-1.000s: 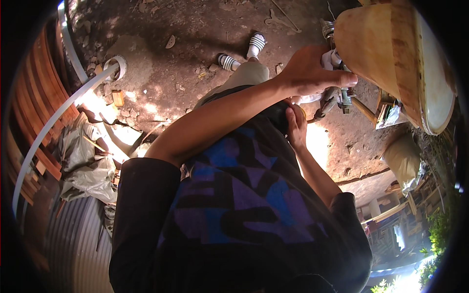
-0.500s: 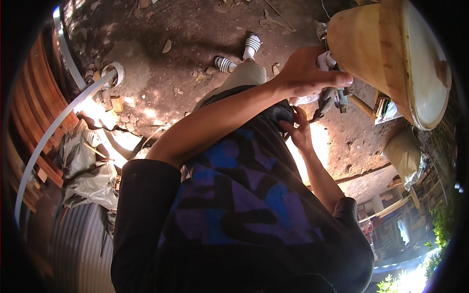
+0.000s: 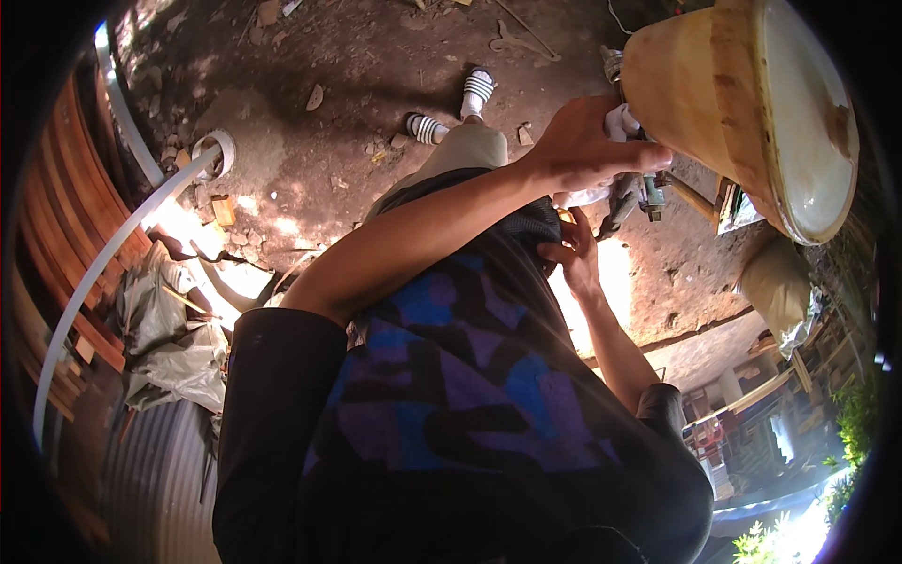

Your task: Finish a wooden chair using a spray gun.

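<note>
A paint spray gun [image 3: 652, 195] with a large, stained cream cup [image 3: 672, 70] is held up at the upper right. The cup tilts, its round lid [image 3: 819, 122] facing right. My left hand [image 3: 587, 141] reaches across and is closed around the gun below the cup, its thumb stretched along the near side. White cloth [image 3: 622, 122] shows at this grip. Lower down, beside the hem of my dark shirt [image 3: 521, 395], my right hand [image 3: 576, 254] has its fingers curled. A small yellowish bit shows at its fingertips, but what it holds is hidden.
Reddish-brown boards [image 3: 70, 207] and a curved white pipe [image 3: 103, 254] stand at the left, above grey plastic sheeting [image 3: 174, 352]. Stones and scraps litter the dirt floor [image 3: 376, 56]. At the right are a tan sack [image 3: 778, 282] and green leaves [image 3: 857, 423].
The view has shifted slightly, with the cup a little further left in it. Both hands keep nearly the same pose and hold.
</note>
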The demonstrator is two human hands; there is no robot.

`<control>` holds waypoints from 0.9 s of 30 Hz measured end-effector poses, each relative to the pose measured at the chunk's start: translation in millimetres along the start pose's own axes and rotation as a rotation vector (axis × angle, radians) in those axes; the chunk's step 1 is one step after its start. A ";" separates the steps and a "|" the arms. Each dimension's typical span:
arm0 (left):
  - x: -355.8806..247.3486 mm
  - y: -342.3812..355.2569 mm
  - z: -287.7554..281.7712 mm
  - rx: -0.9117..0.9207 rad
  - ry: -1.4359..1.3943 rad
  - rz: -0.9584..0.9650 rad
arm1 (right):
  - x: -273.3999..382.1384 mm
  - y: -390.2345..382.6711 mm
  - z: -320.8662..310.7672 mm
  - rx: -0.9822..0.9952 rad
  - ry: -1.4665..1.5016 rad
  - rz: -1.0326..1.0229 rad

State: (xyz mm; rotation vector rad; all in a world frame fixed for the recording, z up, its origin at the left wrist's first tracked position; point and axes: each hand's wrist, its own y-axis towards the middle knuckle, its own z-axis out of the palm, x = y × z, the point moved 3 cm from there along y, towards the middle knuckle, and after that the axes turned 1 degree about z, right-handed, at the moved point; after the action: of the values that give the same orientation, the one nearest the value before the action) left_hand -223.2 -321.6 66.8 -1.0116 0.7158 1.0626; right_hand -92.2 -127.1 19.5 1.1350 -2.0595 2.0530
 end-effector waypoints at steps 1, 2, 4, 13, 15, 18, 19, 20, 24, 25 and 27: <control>0.0 -0.2 0.5 0.001 0.028 -0.020 | 3.6 -2.2 -0.6 -0.003 0.018 -0.018; -0.7 1.5 0.1 0.007 0.017 -0.014 | 6.8 -2.2 -1.0 0.019 0.033 0.005; -2.7 2.6 0.7 -0.007 0.000 0.007 | 11.1 -5.1 -1.9 0.037 0.053 0.023; -2.9 5.2 1.1 0.029 -0.133 0.099 | 8.4 -13.3 -9.3 0.083 0.125 -0.092; -0.9 6.2 2.3 0.032 -0.124 0.071 | 8.4 -12.5 -9.7 0.120 0.155 -0.127; -0.1 6.6 5.5 0.017 -0.102 0.093 | 7.4 -11.2 -8.8 0.141 0.203 -0.094; -0.9 4.4 7.0 0.003 -0.050 0.134 | 7.0 -12.6 -8.7 0.147 0.202 -0.098; -0.5 2.1 7.5 0.007 -0.065 0.137 | 4.8 -14.0 -8.7 0.144 0.189 -0.042; 6.7 3.4 7.4 0.062 -0.082 -0.023 | -0.6 -10.1 -9.4 0.174 0.123 -0.027; 8.7 3.1 7.2 0.059 -0.057 -0.038 | -3.5 -10.7 -10.0 0.172 0.117 -0.027; 11.3 2.8 8.8 0.057 -0.035 -0.054 | -7.9 -12.2 -11.6 0.160 0.035 -0.109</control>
State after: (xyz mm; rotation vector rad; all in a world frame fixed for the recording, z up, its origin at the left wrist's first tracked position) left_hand -221.8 -309.0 59.5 -0.9561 0.6833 1.0049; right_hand -85.8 -111.7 27.7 1.1943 -1.8031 2.2007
